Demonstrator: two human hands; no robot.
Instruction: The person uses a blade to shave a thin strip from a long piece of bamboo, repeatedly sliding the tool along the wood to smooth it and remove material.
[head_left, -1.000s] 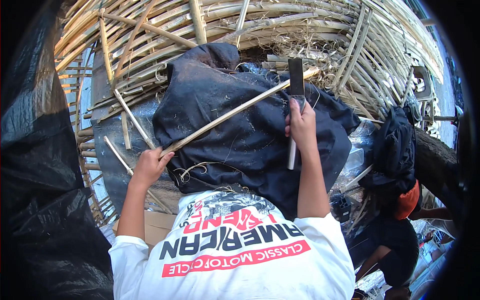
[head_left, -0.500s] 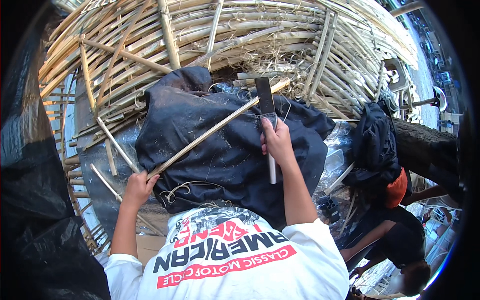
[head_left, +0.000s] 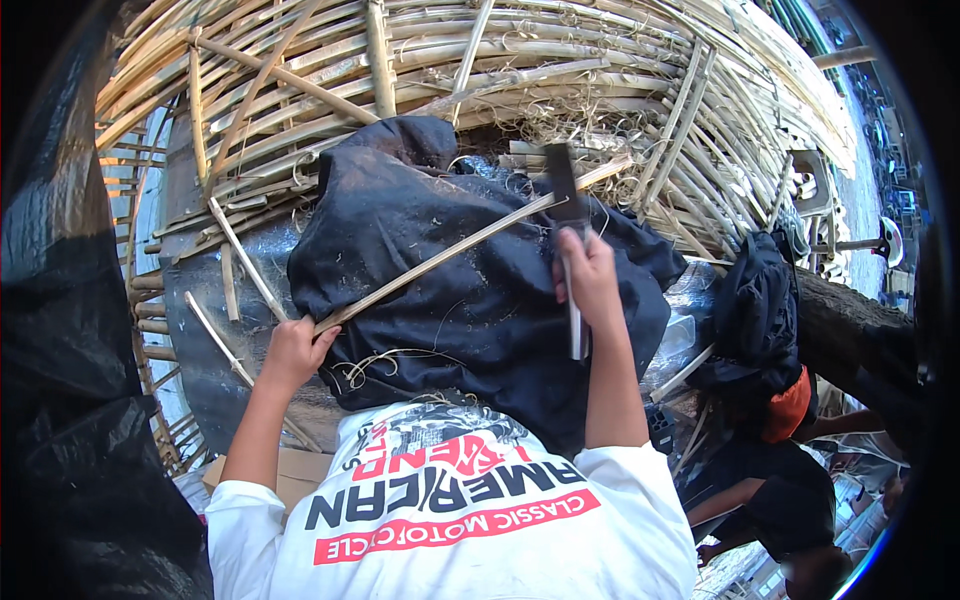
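My left hand (head_left: 297, 348) is closed round the near end of a long, pale bamboo strip (head_left: 450, 254), which slants up to the right across a black cloth (head_left: 420, 215) over my lap. In my right hand (head_left: 590, 272) is a knife with a broad, dark blade (head_left: 562, 180) and a light, rod-like handle; my fingers wrap it just below the blade. The blade points away from me and crosses the strip near its far end. Motion blurs the knife a little. Thin curled shavings (head_left: 375, 370) lie on the cloth near my left hand.
Beyond the cloth spreads a large stack of split bamboo (head_left: 540, 50) with loose shavings. Loose sticks (head_left: 245, 258) lie at the left beside black sheeting (head_left: 65, 330). A dark backpack (head_left: 750, 310) stands at the right near a log (head_left: 860, 320). Another person (head_left: 790, 495) bends at the lower right.
The whole view has shifted, so my hands, cloth and strip appear farther right. Both hands keep their holds, and the knife still crosses the strip near its far end.
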